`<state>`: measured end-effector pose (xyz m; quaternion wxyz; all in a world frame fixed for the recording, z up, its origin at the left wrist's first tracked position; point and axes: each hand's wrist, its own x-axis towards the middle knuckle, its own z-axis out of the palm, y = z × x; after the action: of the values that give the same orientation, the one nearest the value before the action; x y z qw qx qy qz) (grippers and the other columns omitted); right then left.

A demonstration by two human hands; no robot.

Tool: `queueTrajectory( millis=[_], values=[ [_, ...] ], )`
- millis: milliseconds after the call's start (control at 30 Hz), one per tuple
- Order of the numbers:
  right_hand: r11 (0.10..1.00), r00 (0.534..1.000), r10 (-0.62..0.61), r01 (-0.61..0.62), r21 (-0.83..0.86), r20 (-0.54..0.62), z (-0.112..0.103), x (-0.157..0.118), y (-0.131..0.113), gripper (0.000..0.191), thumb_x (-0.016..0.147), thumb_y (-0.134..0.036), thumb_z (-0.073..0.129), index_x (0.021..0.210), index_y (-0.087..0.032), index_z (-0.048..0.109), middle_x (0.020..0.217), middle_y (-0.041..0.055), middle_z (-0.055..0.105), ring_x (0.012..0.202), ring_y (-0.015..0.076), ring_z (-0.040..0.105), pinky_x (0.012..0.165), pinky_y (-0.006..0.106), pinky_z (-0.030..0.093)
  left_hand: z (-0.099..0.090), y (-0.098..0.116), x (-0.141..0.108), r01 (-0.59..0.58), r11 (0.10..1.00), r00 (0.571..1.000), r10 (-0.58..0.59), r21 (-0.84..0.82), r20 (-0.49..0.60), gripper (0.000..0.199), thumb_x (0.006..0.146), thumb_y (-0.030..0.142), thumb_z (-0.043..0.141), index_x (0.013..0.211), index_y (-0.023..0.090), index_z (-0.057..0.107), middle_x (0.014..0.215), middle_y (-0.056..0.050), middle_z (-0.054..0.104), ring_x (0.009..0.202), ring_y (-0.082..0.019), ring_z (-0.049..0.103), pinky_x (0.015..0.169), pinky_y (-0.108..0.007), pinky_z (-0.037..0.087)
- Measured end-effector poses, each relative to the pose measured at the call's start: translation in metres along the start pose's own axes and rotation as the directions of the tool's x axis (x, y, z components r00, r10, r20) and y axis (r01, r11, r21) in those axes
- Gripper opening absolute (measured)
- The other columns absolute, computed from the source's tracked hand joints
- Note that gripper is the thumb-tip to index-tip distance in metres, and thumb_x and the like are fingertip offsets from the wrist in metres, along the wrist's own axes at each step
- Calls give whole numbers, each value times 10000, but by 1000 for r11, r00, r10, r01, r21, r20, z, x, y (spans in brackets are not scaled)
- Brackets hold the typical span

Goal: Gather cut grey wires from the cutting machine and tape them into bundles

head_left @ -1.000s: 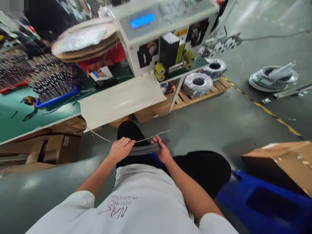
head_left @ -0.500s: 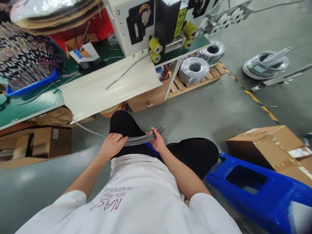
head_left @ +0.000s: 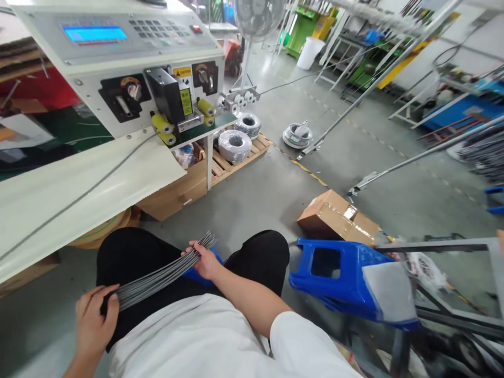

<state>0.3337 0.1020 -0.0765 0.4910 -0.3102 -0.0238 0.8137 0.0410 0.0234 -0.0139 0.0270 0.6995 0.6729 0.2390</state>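
Holding a bundle of grey wires (head_left: 157, 281) over the lap, one end to each grip, looks like the step in hand; the next move seems to call for a firm hold at both ends, since such thin lengths could easily fan out or slip past one another. The left grip (head_left: 93, 317) is curled narrow about its end of the bundle, thumb and fingers touching the wires, though how tightly it squeezes I cannot tell. The right grip (head_left: 205, 261) is closed around the other end, with splayed tips poking out just past the fingers. Between the two, the bundle slants above black trousers (head_left: 134, 252). Beyond the left grip and apart from it, a single grey wire (head_left: 118, 164) lies across a cream sheet (head_left: 134, 176), running up to yellow rollers (head_left: 161, 123) on a machine (head_left: 90, 68). Well to the right of the right grip sits a blue plastic piece (head_left: 350, 283), with a cardboard box (head_left: 331, 218) just past it. Farthest out ahead of the right grip, a wrapped coil (head_left: 232, 149) rests on a wooden pallet (head_left: 221, 170)
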Motion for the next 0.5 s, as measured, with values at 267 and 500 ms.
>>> queueTrajectory(
  millis=[267,500],
  values=[
    [1000,1000,0,0,-16,18,4,-1,-3,371,751,-411,787,1016,-191,651,756,-26,669,813,208,706,842,396,504,0,-12,18,-182,983,983,183,-37,23,172,831,329,489,925,242,604,931,-75,634,886,-272,607,840,-439,468],
    [1000,1000,-11,11,-29,-1,-1,2,-3,388,741,-425,793,1008,-181,649,759,-12,671,829,218,709,844,400,498,-1,-10,27,-312,948,950,310,67,32,199,798,318,501,919,251,644,928,-62,699,822,-271,637,806,-439,481]
  ],
)
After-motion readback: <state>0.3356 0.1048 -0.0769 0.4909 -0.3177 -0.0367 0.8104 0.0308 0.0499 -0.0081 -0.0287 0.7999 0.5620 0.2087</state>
